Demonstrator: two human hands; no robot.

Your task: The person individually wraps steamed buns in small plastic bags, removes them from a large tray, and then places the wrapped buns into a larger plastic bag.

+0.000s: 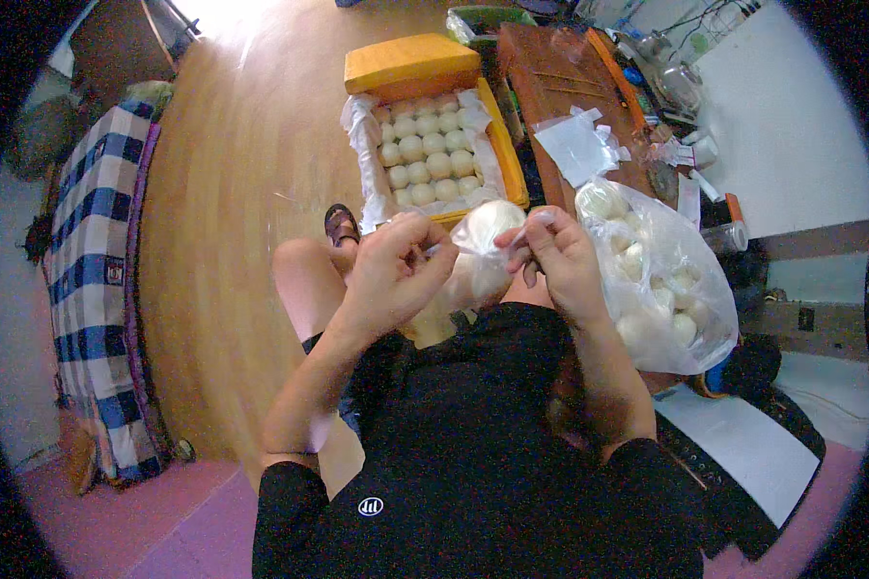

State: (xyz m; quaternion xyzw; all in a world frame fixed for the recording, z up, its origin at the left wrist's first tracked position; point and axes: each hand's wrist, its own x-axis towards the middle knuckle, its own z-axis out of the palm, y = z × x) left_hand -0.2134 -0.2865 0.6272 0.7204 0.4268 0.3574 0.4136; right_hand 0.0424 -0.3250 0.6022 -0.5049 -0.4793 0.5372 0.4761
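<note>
A pale round item (496,221) sits before me in thin clear plastic film; whether it is a fruit or a ball I cannot tell. My left hand (404,271) pinches the film on its left side between thumb and fingers. On the right side, my right hand (556,257) grips a twisted end of the same film. Beyond my hands, an orange-yellow box (507,166) holds rows of similar pale round items (427,148) on a white paper liner (367,155). Right of my right hand lies a translucent plastic bag (710,289) filled with more of them.
A brown wooden table (550,79) at the right carries clear plastic sheets (583,148). Jars and other clutter (677,87) stand along its far edge. A blue checked cloth (98,253) covers something at the left. The box's lid (413,64) stands behind it on the wooden floor (261,145).
</note>
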